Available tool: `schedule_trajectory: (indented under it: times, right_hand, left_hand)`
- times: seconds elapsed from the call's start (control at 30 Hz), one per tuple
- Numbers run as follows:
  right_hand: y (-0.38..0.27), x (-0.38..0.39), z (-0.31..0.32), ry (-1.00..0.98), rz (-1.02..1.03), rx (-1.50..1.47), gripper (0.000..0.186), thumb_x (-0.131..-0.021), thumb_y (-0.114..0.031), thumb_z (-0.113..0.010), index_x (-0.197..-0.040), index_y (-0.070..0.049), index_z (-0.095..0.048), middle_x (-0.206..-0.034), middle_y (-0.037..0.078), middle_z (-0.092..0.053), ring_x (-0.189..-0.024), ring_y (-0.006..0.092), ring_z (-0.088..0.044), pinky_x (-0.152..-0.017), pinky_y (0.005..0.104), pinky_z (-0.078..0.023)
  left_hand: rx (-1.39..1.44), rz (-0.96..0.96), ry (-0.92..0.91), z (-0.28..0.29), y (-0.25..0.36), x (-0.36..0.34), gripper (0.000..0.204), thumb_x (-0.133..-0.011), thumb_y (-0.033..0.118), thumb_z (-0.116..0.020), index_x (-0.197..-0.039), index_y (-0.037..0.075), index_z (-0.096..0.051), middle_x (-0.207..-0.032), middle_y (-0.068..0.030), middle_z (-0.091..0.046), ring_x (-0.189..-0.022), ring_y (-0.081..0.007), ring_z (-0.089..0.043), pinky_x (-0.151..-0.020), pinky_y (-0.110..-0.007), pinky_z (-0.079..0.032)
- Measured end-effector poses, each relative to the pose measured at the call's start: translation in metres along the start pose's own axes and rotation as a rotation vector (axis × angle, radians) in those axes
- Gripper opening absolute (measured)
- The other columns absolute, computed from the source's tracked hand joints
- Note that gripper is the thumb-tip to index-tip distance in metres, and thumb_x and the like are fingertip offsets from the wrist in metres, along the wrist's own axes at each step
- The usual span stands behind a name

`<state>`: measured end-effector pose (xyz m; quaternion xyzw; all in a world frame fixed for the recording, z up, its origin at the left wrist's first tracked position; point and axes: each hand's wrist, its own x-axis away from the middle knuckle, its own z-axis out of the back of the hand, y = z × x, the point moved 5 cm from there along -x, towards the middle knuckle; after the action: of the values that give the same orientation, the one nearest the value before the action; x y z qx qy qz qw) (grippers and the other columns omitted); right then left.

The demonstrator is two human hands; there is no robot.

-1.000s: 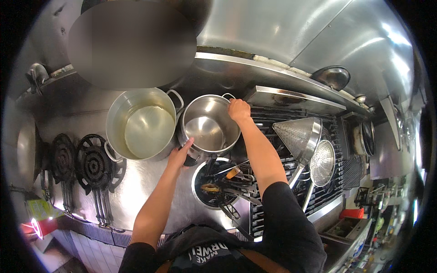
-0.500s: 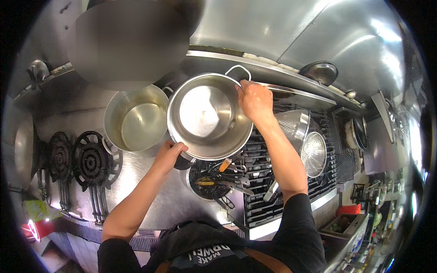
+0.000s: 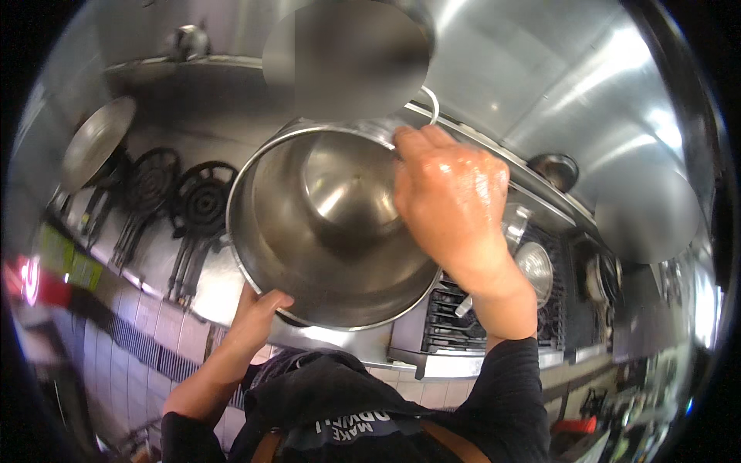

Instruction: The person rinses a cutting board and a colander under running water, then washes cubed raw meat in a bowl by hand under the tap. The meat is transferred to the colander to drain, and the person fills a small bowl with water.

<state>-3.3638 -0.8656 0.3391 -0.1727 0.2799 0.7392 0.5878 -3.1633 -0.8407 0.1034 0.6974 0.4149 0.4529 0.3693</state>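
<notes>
A large, deep stainless steel pot (image 3: 309, 255) fills the middle of the view, its open mouth facing up at me. Nothing shows inside but its shiny walls and bottom. My left hand (image 3: 256, 318) grips the near-left rim, thumb over the edge and the other fingers hidden behind the wall. At the far-right rim, my right hand (image 3: 455, 193) is closed over the edge; its back glistens wet. Beyond that hand, a looped metal handle (image 3: 434, 106) sticks out. The pot hides most of what lies beneath it.
Cast-iron burners (image 3: 207, 199) stand on the steel worktop at left, with a wide pan (image 3: 99, 143) beyond them. To the right, a perforated strainer (image 3: 535, 270) rests on a black grate (image 3: 448, 328). A dark bowl-shaped pan (image 3: 554, 171) sits on the back ledge.
The pot has come up closer to me and looks larger, with both hands still on its rim. It now covers the second pot and the utensil pan seen before. My view has shifted.
</notes>
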Motion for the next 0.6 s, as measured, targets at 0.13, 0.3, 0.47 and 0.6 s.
schedule_trajectory:
  times: [0.13,0.3,0.47,0.6]
  right_hand:
    - [-0.082,0.019,0.004,-0.056,0.050,-0.416,0.025,-0.083,-0.031,-0.068,-0.090,-0.007,-0.070,-0.070,0.010,-0.065,-0.060,0.0296,-0.064,-0.054,0.0380,-0.048]
    - [-0.169,0.093,-0.038,-0.497,0.128,-0.829,0.039,-0.086,-0.044,-0.063,-0.097,-0.008,-0.071,-0.073,0.016,-0.067,-0.063,0.0333,-0.065,-0.060,0.0407,-0.052]
    - [-0.262,0.172,-0.141,-1.057,0.113,-0.973,0.039,-0.085,-0.044,-0.064,-0.098,-0.008,-0.071,-0.074,0.014,-0.067,-0.061,0.0251,-0.065,-0.065,0.0372,-0.051]
    - [-0.410,0.157,-0.188,-1.271,0.091,-1.163,0.029,-0.089,-0.032,-0.064,-0.098,-0.005,-0.070,-0.071,0.008,-0.066,-0.058,0.0146,-0.062,-0.058,0.0290,-0.050]
  left_hand:
    - [0.142,0.031,0.260,0.089,-0.016,0.092,0.041,-0.070,0.003,-0.056,-0.110,-0.005,-0.053,-0.094,-0.0114,-0.063,-0.084,-0.0219,-0.060,-0.082,-0.032,-0.047]
    - [-0.017,0.192,0.574,0.218,-0.047,0.199,0.030,-0.071,0.006,-0.053,-0.100,-0.002,-0.058,-0.082,-0.0079,-0.061,-0.074,-0.0198,-0.058,-0.069,-0.030,-0.046]
    - [-0.150,0.391,0.904,0.394,-0.149,0.299,0.056,-0.068,0.018,-0.063,-0.119,-0.001,-0.051,-0.095,-0.0137,-0.062,-0.079,-0.0211,-0.059,-0.069,-0.033,-0.048]
    - [-0.273,0.576,1.155,0.549,-0.223,0.394,0.070,-0.065,0.031,-0.069,-0.126,0.004,-0.048,-0.113,-0.0196,-0.062,-0.107,-0.0307,-0.059,-0.090,-0.039,-0.046]
